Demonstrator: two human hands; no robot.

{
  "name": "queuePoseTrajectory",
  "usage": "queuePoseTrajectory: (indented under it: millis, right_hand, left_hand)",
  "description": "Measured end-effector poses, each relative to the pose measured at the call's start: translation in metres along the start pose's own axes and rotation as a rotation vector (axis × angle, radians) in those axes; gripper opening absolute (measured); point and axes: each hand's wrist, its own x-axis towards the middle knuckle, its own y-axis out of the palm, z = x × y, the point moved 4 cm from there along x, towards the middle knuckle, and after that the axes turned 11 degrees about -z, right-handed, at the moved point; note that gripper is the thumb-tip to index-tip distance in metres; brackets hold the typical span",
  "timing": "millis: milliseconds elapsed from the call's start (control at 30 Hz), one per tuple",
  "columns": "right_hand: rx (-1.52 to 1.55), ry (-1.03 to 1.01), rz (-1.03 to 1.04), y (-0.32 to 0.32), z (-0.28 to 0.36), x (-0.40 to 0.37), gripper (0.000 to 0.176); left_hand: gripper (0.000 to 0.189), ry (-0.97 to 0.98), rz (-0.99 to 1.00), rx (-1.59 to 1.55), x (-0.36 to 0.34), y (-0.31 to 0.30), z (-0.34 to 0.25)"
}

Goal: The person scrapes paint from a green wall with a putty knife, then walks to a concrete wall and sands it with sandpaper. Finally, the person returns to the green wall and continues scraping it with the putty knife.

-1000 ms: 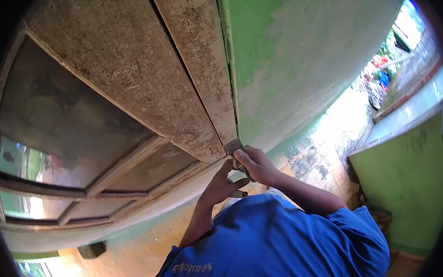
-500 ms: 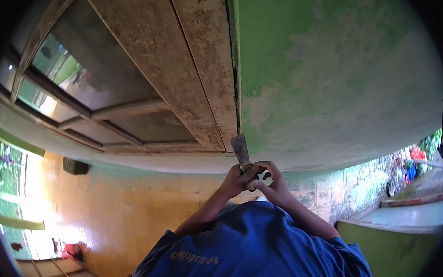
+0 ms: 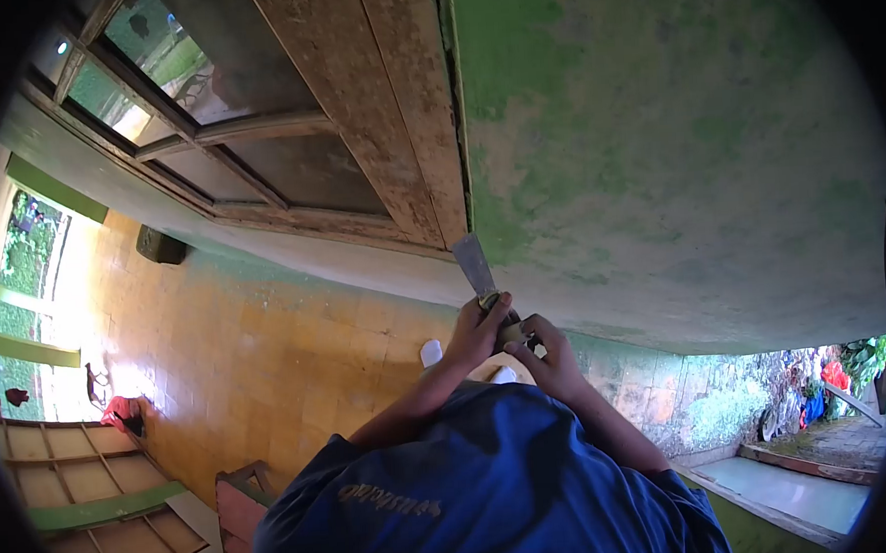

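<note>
A putty knife (image 3: 473,264) with a flat grey metal blade points up and away from my body, toward the lower corner of the wooden window frame (image 3: 413,178). My left hand (image 3: 474,337) is closed round its handle just below the blade, the thumb lying along it. Curled fingers of my right hand (image 3: 549,355) close on the pale lower end of the handle. Those fingers partly hide the handle. The blade appears apart from the wall.
Ahead stands a green wall (image 3: 657,145) with worn, patchy paint. Yellowish floor tiles (image 3: 296,334) stretch to the left, with a dark block-like object (image 3: 161,245) by the wall. A red bag (image 3: 122,413) lies farther off. At the right is a pale ledge (image 3: 775,489).
The view has tipped downward and shifted, showing more floor and a white shoe. Both hands stay on the putty knife, and the right hand's fingers have drawn closer round the handle's lower end.
</note>
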Motion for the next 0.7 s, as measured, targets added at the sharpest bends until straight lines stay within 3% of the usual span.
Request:
queuePoseTrajectory:
  millis: [167,233,400,467,533,633,700]
  right_hand:
    - [0.198,0.076,-0.203,-0.022,-0.02,-0.014,0.021]
    - [0.198,0.145,-0.268,-0.037,-0.031,-0.02,0.02]
    - [0.226,0.2,-0.38,-0.068,-0.057,-0.036,0.017]
    - [0.232,0.199,-0.412,-0.076,-0.063,-0.04,0.017]
    - [0.214,0.203,-0.461,-0.086,-0.066,-0.043,0.016]
    - [0.201,0.211,-0.497,-0.094,-0.066,-0.04,0.013]
    - [0.201,0.211,-0.496,-0.096,-0.071,-0.039,0.014]
  left_hand:
    - [0.034,-0.032,0.004,-0.016,0.018,-0.017,0.029]
    - [0.03,-0.17,0.099,-0.222,0.024,-0.022,0.054]
    - [0.044,-0.273,0.0,-0.158,0.031,-0.028,0.098]
    - [0.055,-0.25,-0.133,-0.047,0.041,-0.028,0.095]
    - [0.059,-0.19,-0.192,-0.049,0.072,-0.021,0.054]
    - [0.061,-0.069,-0.064,0.017,0.09,-0.024,0.029]
    - [0.063,-0.097,-0.077,0.048,0.075,-0.029,0.028]
